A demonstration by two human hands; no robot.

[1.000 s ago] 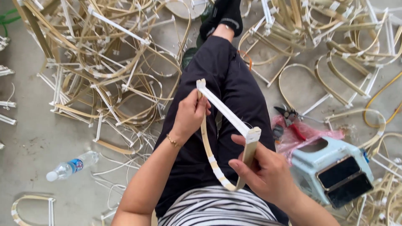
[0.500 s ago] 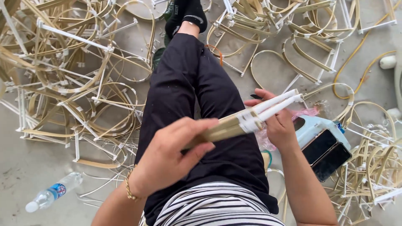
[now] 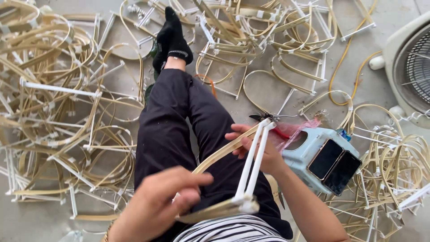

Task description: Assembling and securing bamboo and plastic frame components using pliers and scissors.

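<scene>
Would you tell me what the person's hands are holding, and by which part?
Both hold one bent cane frame with white rods: the left hand at its near corner, the right hand around the cane strip near the far end.

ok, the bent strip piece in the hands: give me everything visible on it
The strip piece is a tan, cane-like flat strip bent into a curve, closed by two white straight rods lying side by side. The rods run from a white joint near the lap up to the far end by the right hand, where the strip meets them. The left hand grips the near strip end; the right pinches the far end. It is held tilted above the dark trousers, off the floor.
</scene>
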